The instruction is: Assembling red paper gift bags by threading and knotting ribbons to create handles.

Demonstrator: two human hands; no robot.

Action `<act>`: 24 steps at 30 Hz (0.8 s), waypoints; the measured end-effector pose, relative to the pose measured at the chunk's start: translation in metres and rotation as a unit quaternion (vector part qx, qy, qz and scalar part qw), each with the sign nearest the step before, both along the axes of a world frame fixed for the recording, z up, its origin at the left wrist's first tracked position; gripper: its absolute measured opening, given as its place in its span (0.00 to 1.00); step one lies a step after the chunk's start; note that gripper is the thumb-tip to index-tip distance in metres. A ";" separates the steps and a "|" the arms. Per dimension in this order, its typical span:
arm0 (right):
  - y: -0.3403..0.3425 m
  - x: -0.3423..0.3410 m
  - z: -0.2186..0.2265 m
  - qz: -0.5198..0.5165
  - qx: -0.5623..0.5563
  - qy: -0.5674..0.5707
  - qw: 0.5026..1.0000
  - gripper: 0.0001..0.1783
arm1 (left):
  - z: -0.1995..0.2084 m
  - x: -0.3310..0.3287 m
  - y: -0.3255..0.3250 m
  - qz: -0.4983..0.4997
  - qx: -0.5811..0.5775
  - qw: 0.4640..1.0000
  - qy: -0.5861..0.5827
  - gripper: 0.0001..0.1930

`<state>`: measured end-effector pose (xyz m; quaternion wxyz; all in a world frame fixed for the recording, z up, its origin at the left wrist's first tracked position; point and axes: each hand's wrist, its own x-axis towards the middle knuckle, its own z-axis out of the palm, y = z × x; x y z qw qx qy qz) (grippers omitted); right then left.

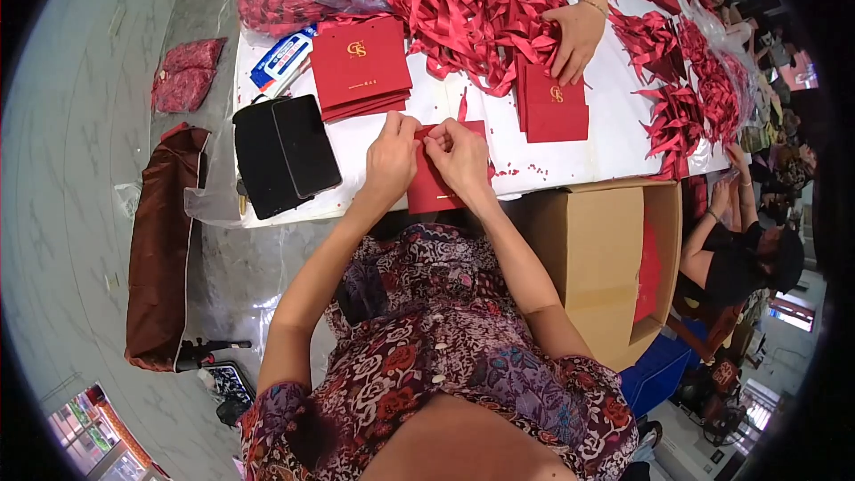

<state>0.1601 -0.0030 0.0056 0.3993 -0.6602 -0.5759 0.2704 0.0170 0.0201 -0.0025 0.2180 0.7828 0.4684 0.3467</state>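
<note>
A flat, rectangular red paper piece lay at the near edge of a white-covered desk, under both bare hands of a worker in a floral garment. The left hand, its grip drawn into a narrow pinch, appeared to have hold of the piece near its upper left corner; the right hand brought thumb and forefinger close together over the upper part, but what, if anything, lay in that grip could not be told. A narrow strip of glossy red ribbon rose just beyond the upper edge

The piece looked light and thin, stiff enough to stay flat yet likely to crease under a hard squeeze; its edges and upper corners seemed the best places to take hold, while the ribbon looked soft and slippery, better pinched between fingertips

Beyond the left hand sat a stack of matching red paper pieces with gold marks, near a black rectangular case and a blue-and-white packet. To the right, a co-worker's hand rested on a second red stack, beside a tangled heap of red ribbons. A brown cardboard box stood by the near edge, at the worker's right
</note>
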 end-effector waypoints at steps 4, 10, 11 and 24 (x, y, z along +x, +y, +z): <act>0.000 0.003 0.006 0.000 -0.015 -0.008 1.000 0.07 | 0.005 0.003 0.000 -0.010 0.006 1.000 -0.009 0.10; 0.001 0.001 0.007 -0.022 -0.024 0.006 0.999 0.07 | 0.008 0.011 0.002 0.010 -0.002 1.000 -0.016 0.05; 0.000 0.001 0.006 -0.027 -0.017 0.007 0.999 0.07 | 0.008 0.011 0.003 0.010 -0.001 1.000 -0.015 0.05; -0.003 0.003 0.007 -0.028 -0.002 0.038 0.999 0.06 | 0.015 0.014 0.003 0.000 -0.052 0.998 0.033 0.05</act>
